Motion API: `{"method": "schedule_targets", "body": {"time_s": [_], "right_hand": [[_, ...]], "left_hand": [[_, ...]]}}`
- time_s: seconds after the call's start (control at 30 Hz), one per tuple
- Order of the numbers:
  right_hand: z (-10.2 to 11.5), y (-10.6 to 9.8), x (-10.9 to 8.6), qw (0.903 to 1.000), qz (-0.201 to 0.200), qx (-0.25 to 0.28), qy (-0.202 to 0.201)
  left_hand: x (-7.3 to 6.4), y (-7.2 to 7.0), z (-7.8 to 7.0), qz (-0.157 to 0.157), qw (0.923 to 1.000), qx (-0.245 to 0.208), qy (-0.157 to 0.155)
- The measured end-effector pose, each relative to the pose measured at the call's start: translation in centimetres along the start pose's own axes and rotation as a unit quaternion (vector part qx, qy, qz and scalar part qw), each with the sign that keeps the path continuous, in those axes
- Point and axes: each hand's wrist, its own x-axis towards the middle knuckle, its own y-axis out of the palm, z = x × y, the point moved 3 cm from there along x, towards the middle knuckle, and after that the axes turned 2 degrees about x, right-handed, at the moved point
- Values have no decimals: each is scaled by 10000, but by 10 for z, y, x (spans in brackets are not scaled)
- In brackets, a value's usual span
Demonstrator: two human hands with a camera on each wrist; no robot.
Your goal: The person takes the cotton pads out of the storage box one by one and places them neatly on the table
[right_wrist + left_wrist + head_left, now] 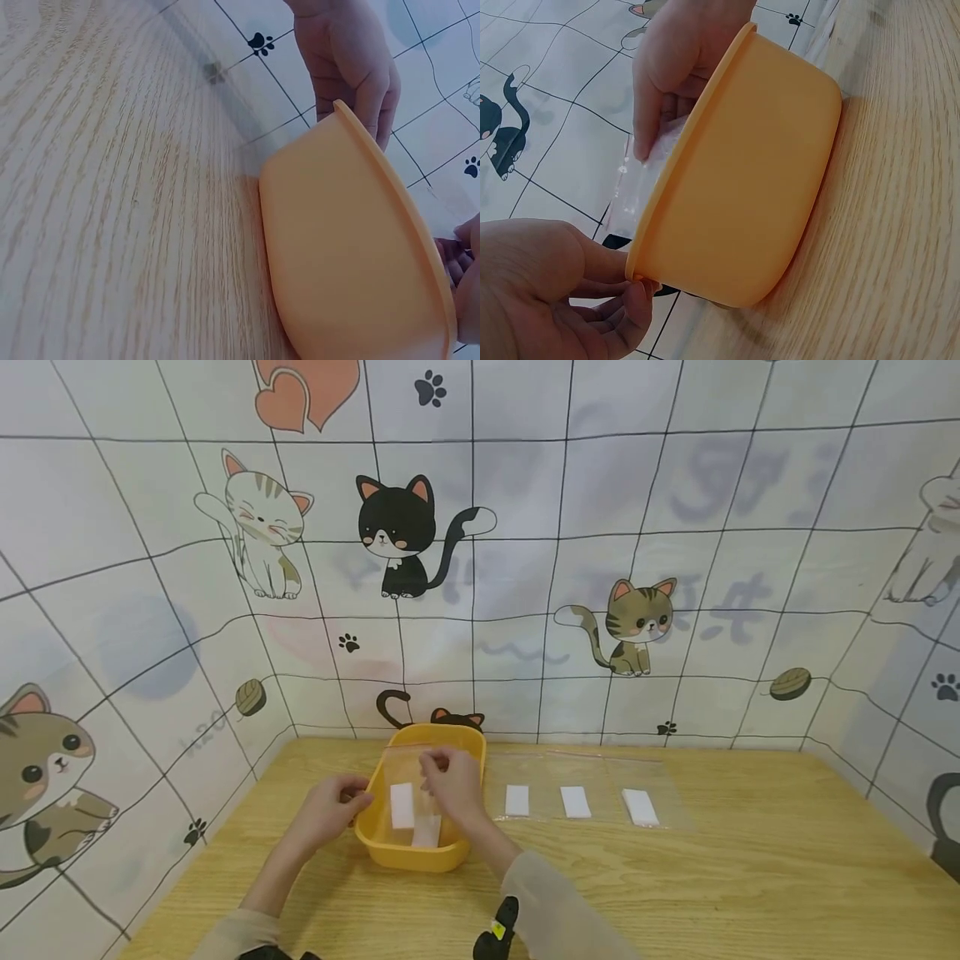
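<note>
A yellow plastic basin (415, 860) sits on the table, holding clear zip bags with white rectangular pieces inside. My left hand (330, 810) pinches the basin's left rim, which the left wrist view shows between thumb and fingers. Over the basin's right side, my right hand (455, 785) pinches a clear zip bag (641, 180) whose upper part sticks out above the rim in that view. One white piece (402, 806) lies at the left in the basin, and another white piece (426, 832) shows lower down near the front wall. The right fingertips are partly hidden.
Right of the basin, clear bags lie in a row on the wooden table (712, 885), with a white piece (517, 800), a second white piece (576, 802) and a third white piece (641, 807) in them. A cat-print tiled backdrop (517, 577) stands behind and at both sides.
</note>
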Motion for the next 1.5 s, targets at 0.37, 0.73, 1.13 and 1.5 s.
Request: {"method": "schedule_targets", "body": {"time_s": [0.37,0.73,1.13,1.5], "right_hand": [[13,-12,-4,9956,-204,783,-471],[21,-26,-10,9941,-196,909,-560],[27,-52,-12,9935,-272,906,-628],[23,-78,-19,9930,-265,627,-961]], "left_hand": [[-2,2,1,-3,10000,-7,1],[-3,2,2,-10,10000,2,-87],[-1,3,3,-28,10000,-33,-47],[-1,2,2,16,10000,-85,-45]]}}
